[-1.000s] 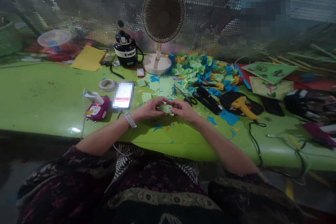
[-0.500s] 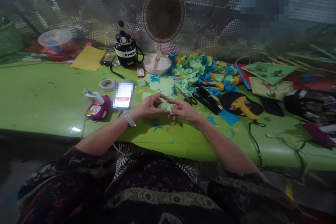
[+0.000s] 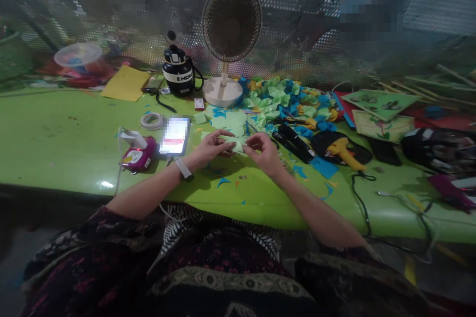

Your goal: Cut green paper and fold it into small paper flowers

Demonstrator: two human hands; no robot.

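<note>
Green paper (image 3: 239, 146) is pinched in the fingers of both the left hand (image 3: 211, 150) and the right hand (image 3: 265, 155); scraps (image 3: 223, 181) are strewn nearby.

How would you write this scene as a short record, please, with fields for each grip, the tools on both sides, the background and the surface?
Left grip: holds small light green paper piece, thumb against fingers
Right grip: fingertips at the paper's right edge; pinch unclear
Right side: long black stapler-like tool, yellow glue gun
Left side: lit rectangular phone
Background: round beige fan, heap of green, blue and yellow paper pieces
Surface: glossy bright green tabletop
</note>
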